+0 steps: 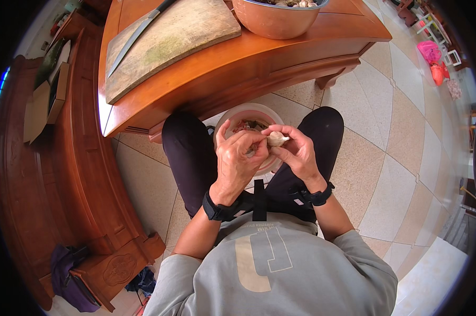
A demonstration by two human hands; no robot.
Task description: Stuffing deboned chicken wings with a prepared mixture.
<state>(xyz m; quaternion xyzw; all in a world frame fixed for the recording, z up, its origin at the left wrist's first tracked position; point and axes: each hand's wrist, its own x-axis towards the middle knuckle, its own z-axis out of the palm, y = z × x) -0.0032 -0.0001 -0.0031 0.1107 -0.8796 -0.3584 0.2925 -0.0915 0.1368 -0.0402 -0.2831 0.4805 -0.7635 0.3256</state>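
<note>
Between my knees, my right hand point(299, 152) holds a garlic bulb point(277, 139) with fingers above and thumb below, its pale tip pointing right. The thumb and index finger of my left hand point(240, 152) are pinched together at the bulb's left side; whether anything is between them is hidden. Under both hands a round pale bin point(275, 112) with a pink inner band stands on the floor, holding scraps. On the wooden table point(206, 73) in front, a metal bowl point(279, 17) contains garlic bulbs.
A worn wooden cutting board point(182, 35) lies at the table's left, with a knife point(131, 45) across it, handle away from me. A carved wooden bench point(91, 158) with an open cardboard box point(56, 94) runs along the left. Pink and red bags point(429, 51) lie on the tiled floor far right.
</note>
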